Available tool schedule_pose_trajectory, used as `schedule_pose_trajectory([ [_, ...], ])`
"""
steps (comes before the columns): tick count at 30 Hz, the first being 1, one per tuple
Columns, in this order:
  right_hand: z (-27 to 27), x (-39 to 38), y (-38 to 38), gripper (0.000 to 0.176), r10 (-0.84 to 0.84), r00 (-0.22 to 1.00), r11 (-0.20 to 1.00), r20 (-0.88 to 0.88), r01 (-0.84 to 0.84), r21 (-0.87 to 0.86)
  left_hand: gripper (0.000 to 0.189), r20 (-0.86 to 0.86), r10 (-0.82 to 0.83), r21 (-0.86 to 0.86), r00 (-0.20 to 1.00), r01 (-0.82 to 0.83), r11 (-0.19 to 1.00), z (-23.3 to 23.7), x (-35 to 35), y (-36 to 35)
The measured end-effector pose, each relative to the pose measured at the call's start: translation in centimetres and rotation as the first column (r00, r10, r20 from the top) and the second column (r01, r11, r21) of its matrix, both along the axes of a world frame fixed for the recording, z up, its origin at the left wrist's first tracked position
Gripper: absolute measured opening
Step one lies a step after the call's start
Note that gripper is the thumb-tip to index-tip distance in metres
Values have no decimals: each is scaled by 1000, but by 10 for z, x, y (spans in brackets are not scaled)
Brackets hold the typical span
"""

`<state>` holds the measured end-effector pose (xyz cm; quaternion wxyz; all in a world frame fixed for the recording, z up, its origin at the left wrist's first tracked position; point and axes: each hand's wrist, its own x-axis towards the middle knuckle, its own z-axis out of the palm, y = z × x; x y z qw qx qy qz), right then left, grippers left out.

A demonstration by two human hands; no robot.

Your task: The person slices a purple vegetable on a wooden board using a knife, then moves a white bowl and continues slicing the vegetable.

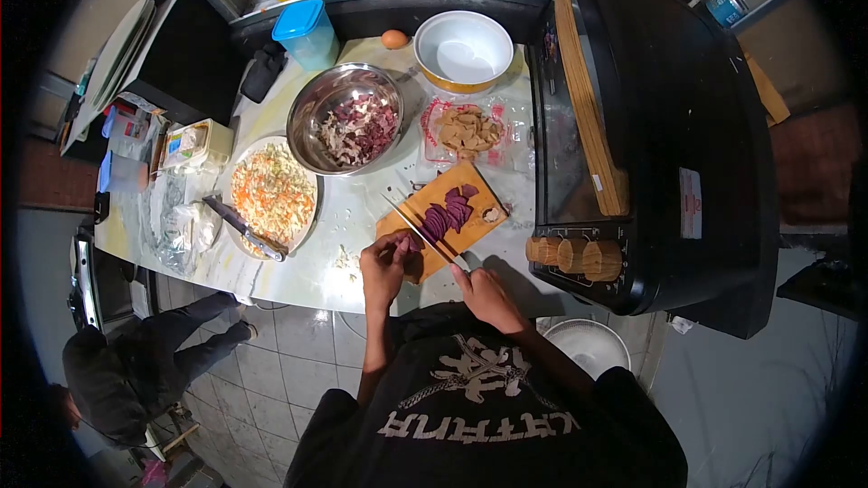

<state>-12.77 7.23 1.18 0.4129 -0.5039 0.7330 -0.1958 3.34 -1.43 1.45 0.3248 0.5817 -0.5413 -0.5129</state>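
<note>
My right hand (pixel 489 296) grips the handle of a knife (pixel 418 227), its blade lying diagonally across a wooden cutting board (pixel 484 190). My left hand (pixel 383 269) has its fingers pinched on a piece of purple vegetable at the board's left edge, beside the blade. Thin purple vegetable slices (pixel 443 217) fan out on the board just past the knife. A small pale round piece (pixel 491 215) sits near the board's right corner. Beyond the board, a steel bowl (pixel 299 141) holds chopped purple and whitish bits.
A plate (pixel 310 210) of shredded orange and pale vegetables carries a second knife (pixel 244 228). Brown pieces (pixel 470 131) lie on plastic below a white bowl (pixel 464 47) and an egg (pixel 394 39). A black oven (pixel 687 126) bounds the right. Another person (pixel 136 370) is at lower left.
</note>
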Motion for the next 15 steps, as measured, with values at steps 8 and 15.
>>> schedule_pose_trajectory([
  [8,-17,4,1,62,-10,995,1000,102,9,6,17,-124,74,2,990,-74,997,-14,11,-3],
  [15,-29,1,2,62,2,991,999,133,-7,38,19,-152,162,69,975,-153,986,2,15,-9],
])
